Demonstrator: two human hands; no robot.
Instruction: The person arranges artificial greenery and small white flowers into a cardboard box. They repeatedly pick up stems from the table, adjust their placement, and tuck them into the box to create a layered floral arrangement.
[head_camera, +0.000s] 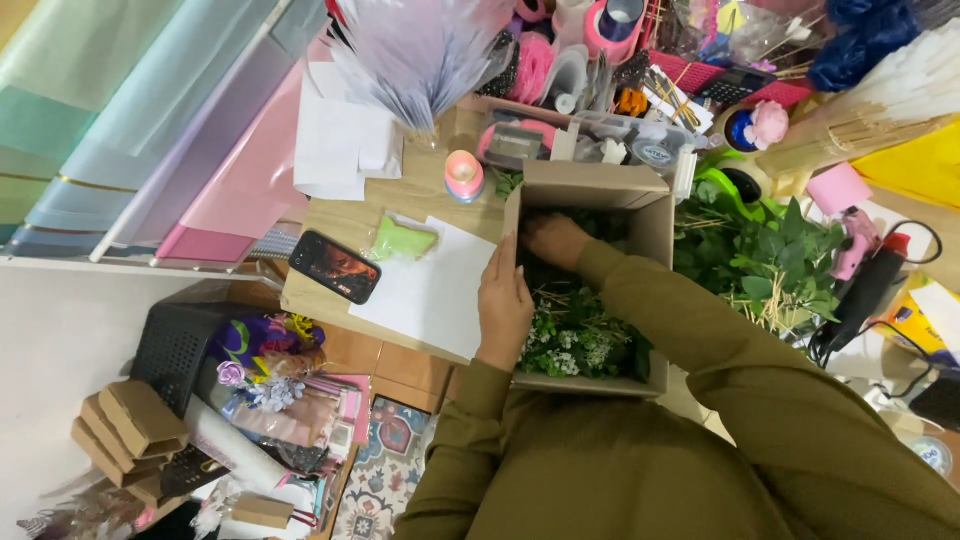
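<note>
Head view looking down into an open cardboard box (640, 200) packed with artificial greenery (575, 335) and small white blossoms, sitting at the near right corner of the wooden worktop (350, 225) and partly overhanging its edge. Reaching deep into the box with the right hand (553, 240), presumably to rummage among the stems; fingers buried in the leaves, so cannot tell whether curled round anything or loose. Steadying the box with the left hand (505, 305), laid flat along its left wall, fingers stretched out straight and gripping nothing, likely bracing so the box is not sliding while the other hand is digging.

Lying just beside the box, under the left hand's edge, a white sheet of paper (430, 285) with a small green packet (402, 238) at its far corner. Resting near the worktop's left edge, a dark phone (335, 267), screen up. Standing behind the paper, a pink and orange ribbon spool (464, 176). Crowding the far edge, tape rolls and trays of tools. Spreading beyond the right side of the box, more leafy stems (765, 255) and a pink glue gun (855, 240).
</note>
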